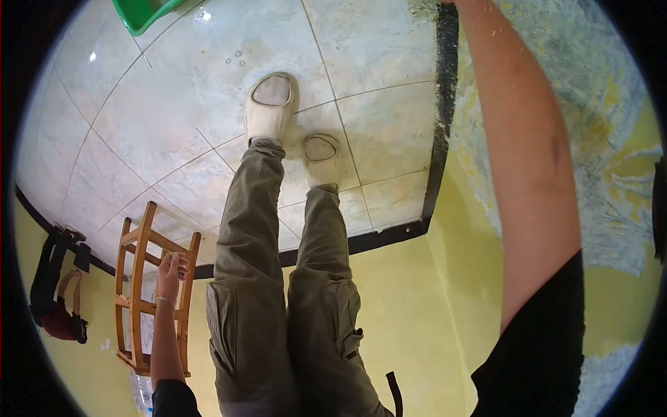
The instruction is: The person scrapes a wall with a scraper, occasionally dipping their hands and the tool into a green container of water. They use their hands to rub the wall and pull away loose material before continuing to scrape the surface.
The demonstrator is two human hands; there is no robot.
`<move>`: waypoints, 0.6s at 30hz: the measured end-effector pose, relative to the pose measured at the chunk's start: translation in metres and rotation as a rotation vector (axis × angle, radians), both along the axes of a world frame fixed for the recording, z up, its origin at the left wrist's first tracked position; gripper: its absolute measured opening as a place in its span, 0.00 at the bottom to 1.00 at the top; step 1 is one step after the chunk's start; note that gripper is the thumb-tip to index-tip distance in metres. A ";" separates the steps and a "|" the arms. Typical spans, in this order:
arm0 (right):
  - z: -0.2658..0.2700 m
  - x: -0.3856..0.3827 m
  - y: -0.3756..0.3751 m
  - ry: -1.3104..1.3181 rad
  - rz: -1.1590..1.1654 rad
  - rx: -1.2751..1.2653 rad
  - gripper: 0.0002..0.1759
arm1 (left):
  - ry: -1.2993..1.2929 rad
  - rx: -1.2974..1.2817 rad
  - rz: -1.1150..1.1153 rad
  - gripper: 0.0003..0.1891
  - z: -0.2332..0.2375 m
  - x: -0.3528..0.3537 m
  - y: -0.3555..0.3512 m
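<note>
My left hand (174, 267) hangs at the left with its fingers loosely apart and nothing visible in them. It overlaps a wooden stool (142, 257) in this view. My right forearm (521, 139) stretches up along the wall (597, 174), where the paint is scraped down to grey and white patches. At the top edge only a sliver of my right hand (448, 2) shows, beside the dark baseboard (445, 76); its fingers are cut off by the frame. Small pale flecks appear beside that forearm.
Light shoes (271, 104) stand on the tiled floor (389, 48), which has wet-looking spots. A green plastic tub (142, 17) is at the top left. Another person (55, 299) in dark clothing is at the far left. Yellow wall (396, 299) and black baseboard run behind my legs.
</note>
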State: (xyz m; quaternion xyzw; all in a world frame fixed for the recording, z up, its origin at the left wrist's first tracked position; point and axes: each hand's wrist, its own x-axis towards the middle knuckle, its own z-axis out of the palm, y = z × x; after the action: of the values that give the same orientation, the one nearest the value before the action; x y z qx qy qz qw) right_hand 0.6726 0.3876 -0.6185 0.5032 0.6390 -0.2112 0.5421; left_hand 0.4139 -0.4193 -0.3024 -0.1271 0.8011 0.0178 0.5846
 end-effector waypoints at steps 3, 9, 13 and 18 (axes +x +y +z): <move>-0.015 0.084 -0.070 0.622 1.073 0.359 0.08 | -0.040 0.002 -0.031 0.17 0.006 0.006 0.020; 0.055 0.219 -0.304 0.645 -0.398 0.523 0.15 | -0.084 0.002 -0.063 0.17 0.024 0.001 -0.012; 0.066 0.360 -0.459 0.341 -0.528 0.447 0.10 | 0.025 -0.057 -0.127 0.15 0.034 -0.010 -0.024; 0.101 0.476 -0.594 -0.045 -0.751 0.331 0.09 | 0.035 -0.107 -0.244 0.14 0.030 -0.014 -0.108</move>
State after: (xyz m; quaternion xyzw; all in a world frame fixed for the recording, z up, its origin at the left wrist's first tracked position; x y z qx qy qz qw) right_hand 1.1486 -0.2064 -0.5173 0.7865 0.4242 -0.2777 0.3528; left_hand 0.4001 -0.5274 -0.2726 -0.0596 0.8206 -0.0940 0.5605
